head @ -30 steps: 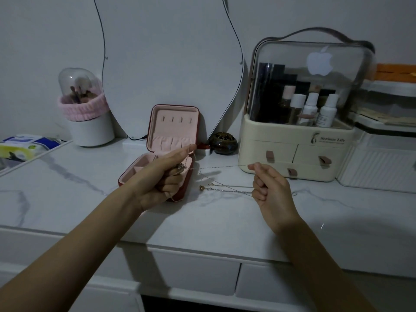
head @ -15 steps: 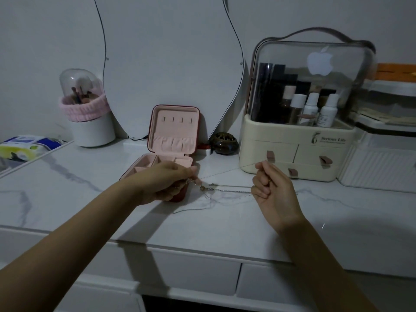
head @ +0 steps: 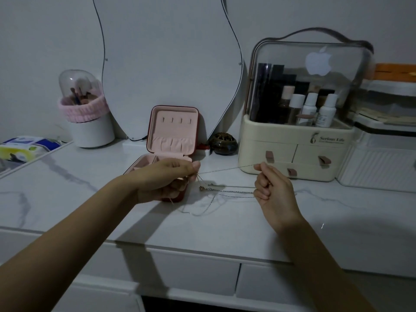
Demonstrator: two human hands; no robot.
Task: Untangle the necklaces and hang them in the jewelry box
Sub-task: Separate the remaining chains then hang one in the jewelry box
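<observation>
A small jewelry box [head: 173,129] stands open on the marble top, dark red outside and pink inside, with several hooks in its raised lid. My left hand [head: 166,180] hovers in front of the box and pinches one end of the thin necklace chains [head: 227,170]. My right hand [head: 270,188] pinches the chains further right. One strand is stretched taut between both hands. Below it, other strands with a small pendant [head: 202,188] sag toward the tabletop. The box's lower tray is partly hidden by my left hand.
A cream cosmetic organiser [head: 297,136] with bottles stands at the back right, a dark round jar [head: 222,143] beside the box. A brush holder with a pink band [head: 86,118] and a curved mirror [head: 171,64] are behind. Tissue packs [head: 20,147] lie at far left.
My left hand has turned palm down and lowered slightly in front of the box. The slack strands and pendant have sunk closer to the tabletop. My right hand has barely moved.
</observation>
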